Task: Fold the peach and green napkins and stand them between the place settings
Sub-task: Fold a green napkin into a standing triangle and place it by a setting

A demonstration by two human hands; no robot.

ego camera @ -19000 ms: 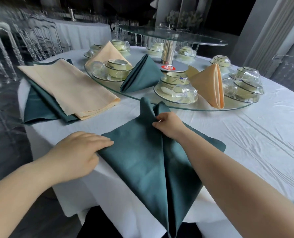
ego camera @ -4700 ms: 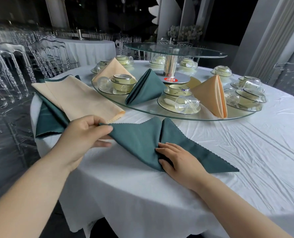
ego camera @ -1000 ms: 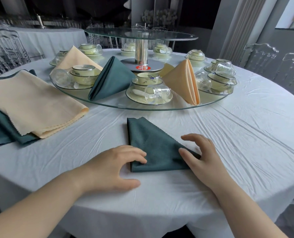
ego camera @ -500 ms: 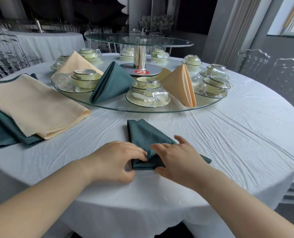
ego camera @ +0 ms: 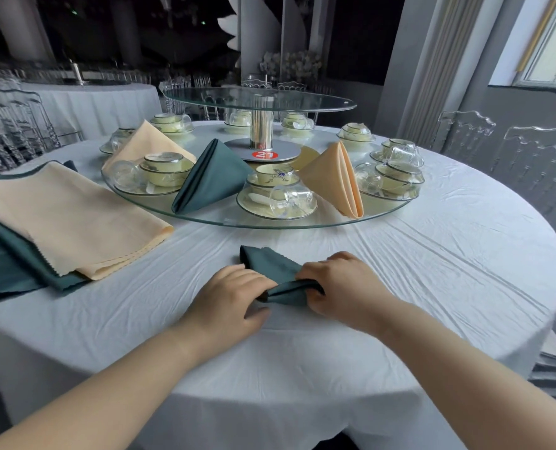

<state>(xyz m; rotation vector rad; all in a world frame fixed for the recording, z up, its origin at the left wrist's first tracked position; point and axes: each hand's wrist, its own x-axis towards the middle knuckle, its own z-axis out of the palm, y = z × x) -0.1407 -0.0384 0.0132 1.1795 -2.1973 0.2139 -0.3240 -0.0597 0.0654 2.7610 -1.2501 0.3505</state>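
Two hands on one green napkin (ego camera: 267,263), low on the white tablecloth (ego camera: 432,271), just short of the glass turntable (ego camera: 302,224). Pinched along its near edge from both ends: by the left hand (ego camera: 234,293), fingers curled over the bunched fold, and by the right hand (ego camera: 338,284), fingers wrapped round the other end. Both closed on cloth, then. Looks like the tucking of the base, ahead of standing it up.

Plenty to go wrong from here. Risks a lopsided base if pulled harder on one side than the other, and then leans or flops once stood. Could also spring open on release: soft fabric, several layers, only finger pressure on the fold. Far corner lying free toward the turntable, so liable to drag and skew with any tug toward the body.

Then the carry. Tight quarters up there: standing green napkin (ego camera: 211,180) and standing peach napkin (ego camera: 335,180) either side of the nearest place setting (ego camera: 276,196), with a clear glass on its side on that plate. Easy to clip a glass or topple a finished napkin with a forearm on the way in. Set too near the glass rim, could tip off. Next free gap: cannot tell from this angle. Off to the left, flat peach napkins (ego camera: 69,222) stacked over green ones.
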